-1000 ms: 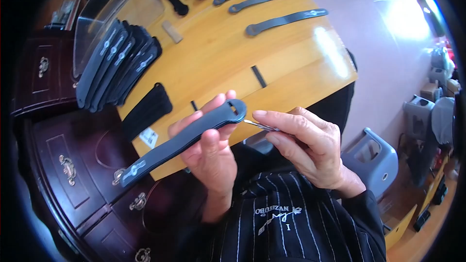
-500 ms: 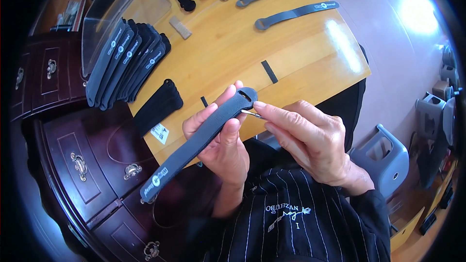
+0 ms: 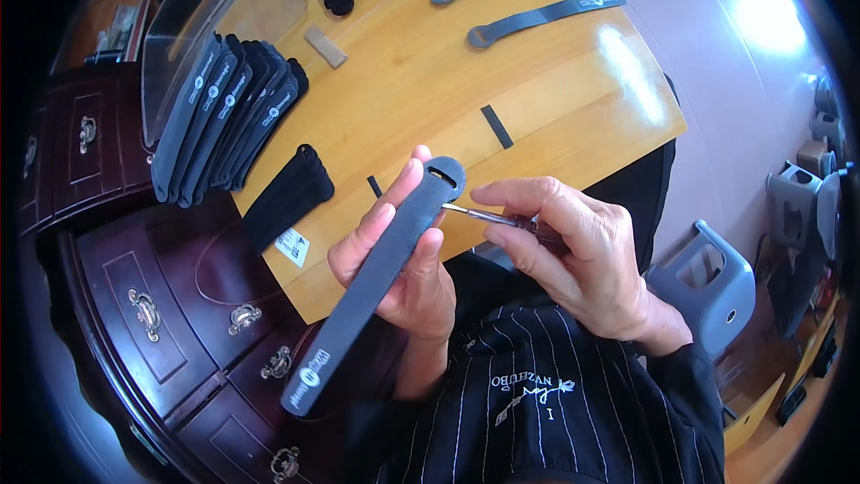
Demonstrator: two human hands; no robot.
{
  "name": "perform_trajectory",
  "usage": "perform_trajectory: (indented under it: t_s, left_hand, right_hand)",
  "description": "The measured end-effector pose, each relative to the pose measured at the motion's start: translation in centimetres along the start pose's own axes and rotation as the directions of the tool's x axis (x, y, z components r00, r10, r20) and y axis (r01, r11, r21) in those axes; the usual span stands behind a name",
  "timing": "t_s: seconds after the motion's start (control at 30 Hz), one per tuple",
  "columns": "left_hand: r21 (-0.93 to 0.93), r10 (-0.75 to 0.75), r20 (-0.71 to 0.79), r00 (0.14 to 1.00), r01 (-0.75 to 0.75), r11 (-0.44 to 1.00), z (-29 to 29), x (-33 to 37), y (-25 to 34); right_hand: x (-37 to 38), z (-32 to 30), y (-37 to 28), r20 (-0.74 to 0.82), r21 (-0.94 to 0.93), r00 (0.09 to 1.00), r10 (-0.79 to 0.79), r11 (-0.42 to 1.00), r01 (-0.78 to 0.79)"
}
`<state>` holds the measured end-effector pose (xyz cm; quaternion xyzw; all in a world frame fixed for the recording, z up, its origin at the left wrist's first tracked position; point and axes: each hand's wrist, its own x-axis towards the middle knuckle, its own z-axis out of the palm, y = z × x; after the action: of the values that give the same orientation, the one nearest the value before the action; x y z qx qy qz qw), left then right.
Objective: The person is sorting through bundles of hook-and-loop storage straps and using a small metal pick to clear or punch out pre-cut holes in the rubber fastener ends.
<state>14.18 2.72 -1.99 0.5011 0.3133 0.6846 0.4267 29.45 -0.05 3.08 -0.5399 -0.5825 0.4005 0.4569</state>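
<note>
My left hand (image 3: 414, 282) holds a dark grey hook-and-loop strap (image 3: 372, 264), fingers behind it and thumb at its edge. The strap's rounded, slotted end points up and away; its printed end hangs toward the lower left. In my right hand (image 3: 573, 255) is a slim metal-shafted tool (image 3: 475, 213) with a dark handle, its tip touching or very close to the strap's right edge just below the slot. The forefinger is stretched above the shaft, while the thumb lies below it. Most of the handle is hidden in the palm, so its exact kind cannot be made out.
On the wooden table (image 3: 403, 63) lie several grey straps (image 3: 546, 20), a stack of straps (image 3: 224, 125), a black bundle (image 3: 291, 193), a small black strip (image 3: 496, 126) and a tan block (image 3: 324, 47). Dark drawers (image 3: 148, 305) stand left; a grey stool (image 3: 708, 287) is right.
The strap's printed end has swung down and to the right, turning the strap steeper. My right forefinger has lifted off the slotted end, and more of the tool shows.
</note>
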Motion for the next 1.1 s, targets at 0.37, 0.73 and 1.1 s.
perform_trajectory:
  t_s: [0.37, 0.73, 1.1]
  left_hand:
    - [0.491, 0.337, 0.376, 0.863, -0.494, 0.718, -1.4, 0.9, -0.3]
    - [0.511, 0.339, 0.465, 0.818, -0.56, 0.652, -1.2, 1.2, -0.6]
    - [0.533, 0.325, 0.466, 0.823, -0.554, 0.639, -1.5, 0.8, -1.0]
  right_hand:
    - [0.0, 0.6, 0.0, 0.033, -0.171, 0.997, -0.066, 0.983, 0.071]
    - [0.4, 0.9, 1.7, -0.045, -0.309, 0.97, -0.239, 0.926, 0.214]
    - [0.5, 1.7, 2.7, -0.072, -0.177, 0.988, -0.138, 0.976, 0.124]
